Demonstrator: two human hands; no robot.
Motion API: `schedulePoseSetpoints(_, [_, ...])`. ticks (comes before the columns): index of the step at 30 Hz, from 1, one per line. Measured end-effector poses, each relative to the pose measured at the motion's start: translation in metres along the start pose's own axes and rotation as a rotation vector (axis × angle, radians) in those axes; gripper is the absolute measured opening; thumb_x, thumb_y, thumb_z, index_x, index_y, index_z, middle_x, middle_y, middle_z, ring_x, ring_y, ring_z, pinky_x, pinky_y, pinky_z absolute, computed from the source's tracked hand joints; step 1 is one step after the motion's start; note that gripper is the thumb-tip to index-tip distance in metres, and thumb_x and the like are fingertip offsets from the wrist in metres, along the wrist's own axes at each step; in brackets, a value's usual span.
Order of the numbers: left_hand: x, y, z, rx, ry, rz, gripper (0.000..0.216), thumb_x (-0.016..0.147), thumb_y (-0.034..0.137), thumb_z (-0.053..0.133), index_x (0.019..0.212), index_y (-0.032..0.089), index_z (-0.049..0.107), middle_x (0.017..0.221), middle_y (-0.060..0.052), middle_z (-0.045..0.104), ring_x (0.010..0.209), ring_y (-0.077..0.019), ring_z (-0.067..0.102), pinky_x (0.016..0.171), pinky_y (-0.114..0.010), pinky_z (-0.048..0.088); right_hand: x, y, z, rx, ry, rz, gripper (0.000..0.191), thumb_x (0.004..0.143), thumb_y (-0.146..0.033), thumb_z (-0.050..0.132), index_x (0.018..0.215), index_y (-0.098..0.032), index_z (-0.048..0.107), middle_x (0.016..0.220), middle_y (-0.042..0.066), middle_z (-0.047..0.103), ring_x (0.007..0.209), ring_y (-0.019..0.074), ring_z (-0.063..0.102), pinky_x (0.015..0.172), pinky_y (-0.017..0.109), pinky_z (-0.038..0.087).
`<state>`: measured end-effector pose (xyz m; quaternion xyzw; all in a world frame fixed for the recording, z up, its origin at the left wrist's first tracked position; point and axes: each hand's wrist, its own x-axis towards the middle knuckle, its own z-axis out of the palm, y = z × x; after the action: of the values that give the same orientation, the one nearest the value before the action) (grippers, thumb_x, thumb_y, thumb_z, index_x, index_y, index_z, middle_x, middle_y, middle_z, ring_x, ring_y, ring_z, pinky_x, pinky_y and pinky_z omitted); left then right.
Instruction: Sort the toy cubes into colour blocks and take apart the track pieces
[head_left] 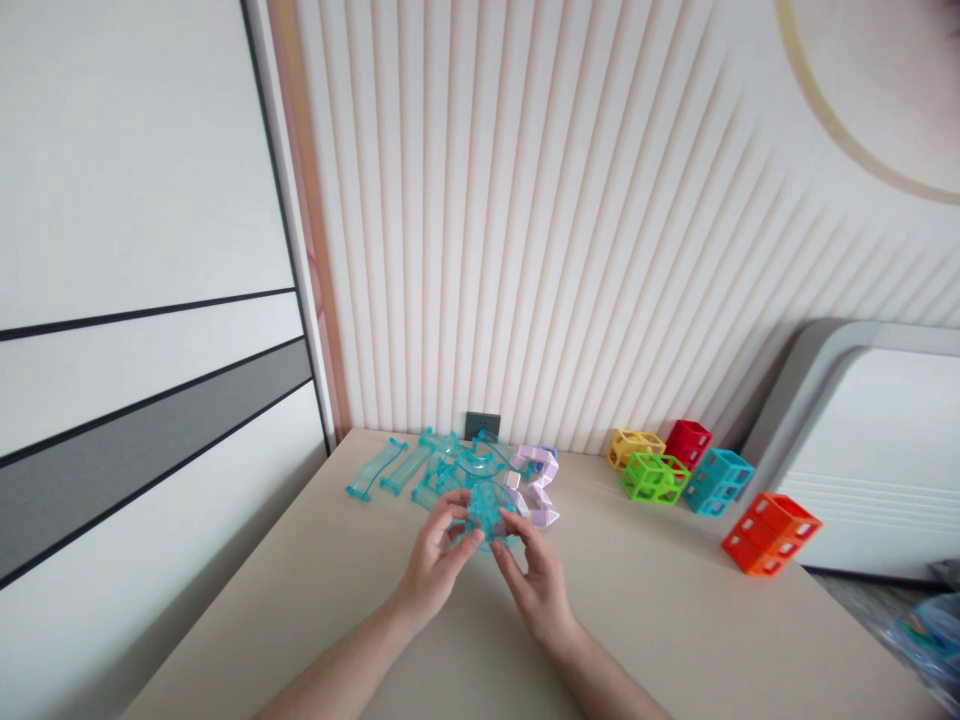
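Observation:
My left hand (437,556) and my right hand (537,578) meet over the beige table (675,640), and both pinch a round translucent teal plastic piece (487,512) between their fingertips. Just behind it lies a pile of teal transparent track pieces (442,465), some straight, some curved. A pale lilac zigzag piece (538,485) lies right of the pile, close to my right hand's fingers.
Hollow cube frames stand at the right of the table: yellow (634,446), red (688,441), green (655,477), blue (718,481) and orange (771,533). A dark socket (481,425) sits in the ribbed wall. A white rounded cabinet (877,450) stands at the far right.

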<state>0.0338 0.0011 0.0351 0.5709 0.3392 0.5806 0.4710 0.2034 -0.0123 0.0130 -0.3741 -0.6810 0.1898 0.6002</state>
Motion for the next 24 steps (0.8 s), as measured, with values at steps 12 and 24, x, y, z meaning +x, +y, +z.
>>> schedulePoseSetpoints(12, [0.000, -0.016, -0.007, 0.098, 0.063, 0.036, 0.022, 0.082, 0.041, 0.076, 0.087, 0.020, 0.070, 0.135, -0.012, 0.056, 0.133, -0.0325, 0.048, 0.113, -0.043, 0.038, 0.007, 0.000, 0.005, -0.008, 0.084, 0.122, 0.035, 0.088, -0.031, 0.070, 0.121, -0.020, 0.070, 0.092, 0.006, 0.075, 0.076, 0.0186, 0.070, 0.072, 0.030, 0.061])
schedulePoseSetpoints(24, [-0.003, -0.009, -0.005, 0.202, -0.030, 0.054, 0.025, 0.086, 0.039, 0.072, 0.105, 0.023, 0.072, 0.132, -0.011, 0.060, 0.129, -0.0302, 0.054, 0.110, -0.040, 0.040, 0.004, -0.003, 0.003, 0.017, 0.055, 0.077, 0.033, 0.090, -0.029, 0.069, 0.121, -0.020, 0.069, 0.091, 0.006, 0.077, 0.076, 0.0185, 0.072, 0.074, 0.030, 0.061])
